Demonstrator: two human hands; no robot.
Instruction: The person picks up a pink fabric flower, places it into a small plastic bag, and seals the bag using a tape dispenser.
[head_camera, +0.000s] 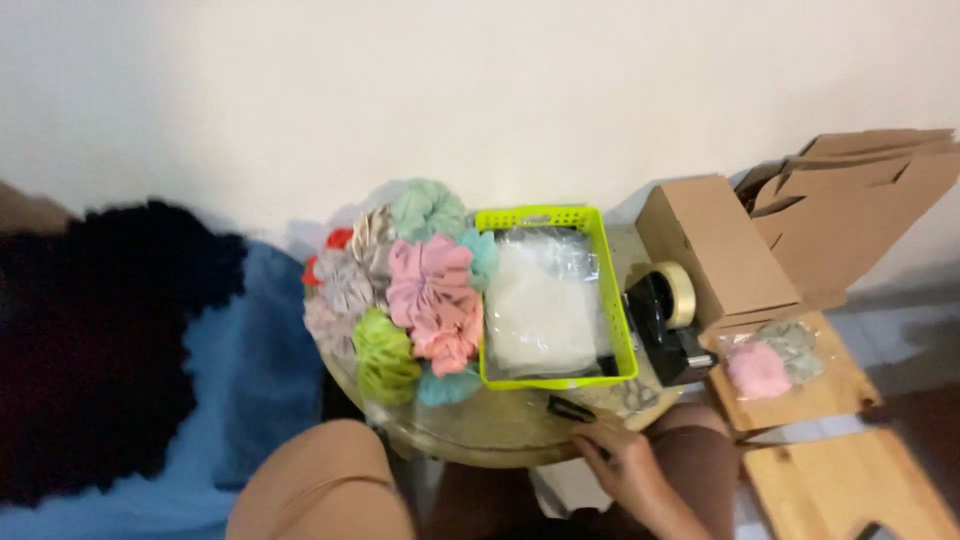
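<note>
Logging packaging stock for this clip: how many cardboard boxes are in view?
2 at least. One closed cardboard box stands right of the tape dispenser. One open cardboard box leans behind it against the wall; its layered flaps may be several flattened boxes stacked together.

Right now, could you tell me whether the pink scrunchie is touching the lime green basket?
Touching. The head view shows the pink scrunchie pressed against the left wall of the lime green basket, with no gap showing between them.
</note>
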